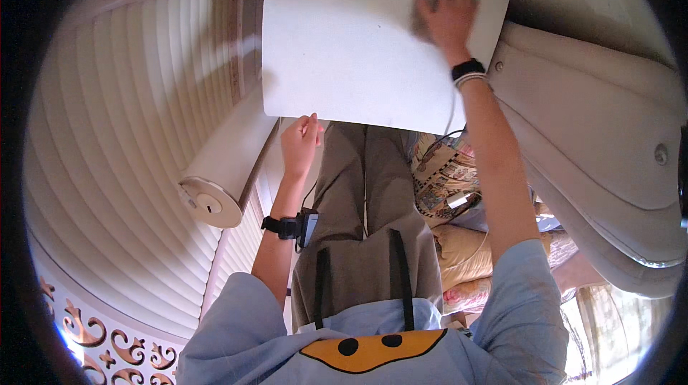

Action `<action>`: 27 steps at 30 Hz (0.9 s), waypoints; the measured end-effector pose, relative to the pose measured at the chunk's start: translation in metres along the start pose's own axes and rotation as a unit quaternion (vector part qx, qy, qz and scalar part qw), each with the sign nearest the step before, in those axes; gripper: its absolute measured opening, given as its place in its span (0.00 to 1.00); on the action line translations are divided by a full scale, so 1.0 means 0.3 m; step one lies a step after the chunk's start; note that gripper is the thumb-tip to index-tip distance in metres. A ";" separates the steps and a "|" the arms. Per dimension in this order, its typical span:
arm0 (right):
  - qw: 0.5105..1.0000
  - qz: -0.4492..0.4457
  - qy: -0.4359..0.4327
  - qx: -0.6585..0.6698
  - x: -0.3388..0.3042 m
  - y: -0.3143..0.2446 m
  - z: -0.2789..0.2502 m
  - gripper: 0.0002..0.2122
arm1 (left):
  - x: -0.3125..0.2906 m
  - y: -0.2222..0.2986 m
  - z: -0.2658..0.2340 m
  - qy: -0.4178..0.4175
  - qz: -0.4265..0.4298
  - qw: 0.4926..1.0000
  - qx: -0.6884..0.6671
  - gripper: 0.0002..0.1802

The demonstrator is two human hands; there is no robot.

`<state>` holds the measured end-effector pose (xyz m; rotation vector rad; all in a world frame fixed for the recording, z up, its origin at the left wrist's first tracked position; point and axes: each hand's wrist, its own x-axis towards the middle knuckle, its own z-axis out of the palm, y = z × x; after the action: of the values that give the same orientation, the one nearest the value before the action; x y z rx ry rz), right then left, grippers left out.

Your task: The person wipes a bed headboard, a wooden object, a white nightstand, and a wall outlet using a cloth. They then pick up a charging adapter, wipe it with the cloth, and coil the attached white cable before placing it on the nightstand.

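Note:
My right hand is stretched out over the far right part of a white tabletop, blurred by motion. Under and around its fingers is a dark grey cloth, pressed against the surface. My left hand is closed in a loose fist at the near left edge of the tabletop. No object shows in the left fingers, and they are right by the edge or touching it.
A white cylindrical appliance lies at an angle on the left, beside a ribbed cream panel. A pale padded headboard stands on the right. Patterned bedding and a thin cable are near my right arm.

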<state>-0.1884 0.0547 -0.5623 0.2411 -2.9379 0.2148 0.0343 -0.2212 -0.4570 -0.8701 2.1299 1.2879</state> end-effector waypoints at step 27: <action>0.963 0.253 0.027 0.087 -0.241 -0.195 -0.017 0.34 | -0.147 -0.169 -0.150 0.028 -0.063 0.985 -0.157 0.19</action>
<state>-0.1073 0.0092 -0.5639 -0.4944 -2.8673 0.5381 0.0972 -0.2677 -0.4365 -1.1628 1.9051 1.5739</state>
